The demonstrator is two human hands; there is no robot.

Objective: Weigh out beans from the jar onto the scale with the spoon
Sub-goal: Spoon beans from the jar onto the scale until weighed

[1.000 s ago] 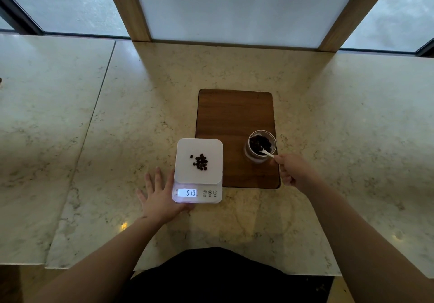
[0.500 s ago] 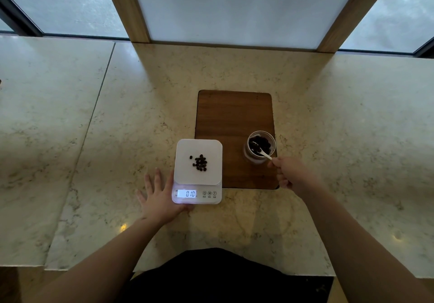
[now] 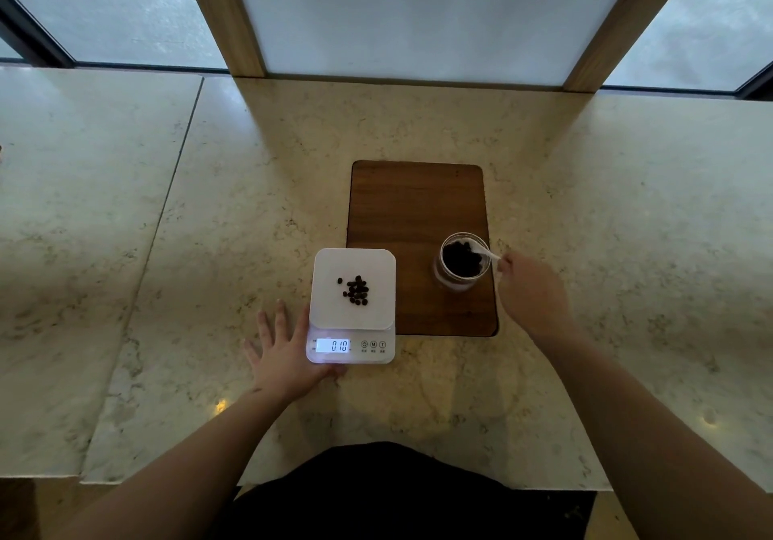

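My left hand (image 3: pixel 288 355) lies flat on the marble counter (image 3: pixel 167 271) in the lower middle of the frame, palm down, fingers spread wide and pointing toward the top of the frame. It holds nothing. Its thumb side presses against the left edge of the white scale (image 3: pixel 352 305), near the lit display, which reads 010. My left forearm runs down to the lower left corner.

On the scale's platform sits a small heap of dark beans (image 3: pixel 356 290), with one bean a little apart to the left of the rest.

Just right of the scale lies a dark wooden board (image 3: pixel 418 204), set lengthwise toward the top of the frame. The glass jar (image 3: pixel 462 263) stands upright on its lower right part, with dark beans inside.

My right hand (image 3: pixel 533 292) is right of the jar, fingers pinched narrowly around the handle of the white spoon (image 3: pixel 487 254). The spoon slants left into the jar's mouth; I cannot tell whether its bowl carries any beans. The back of my hand faces up, and the forearm stretches down to the lower right corner.
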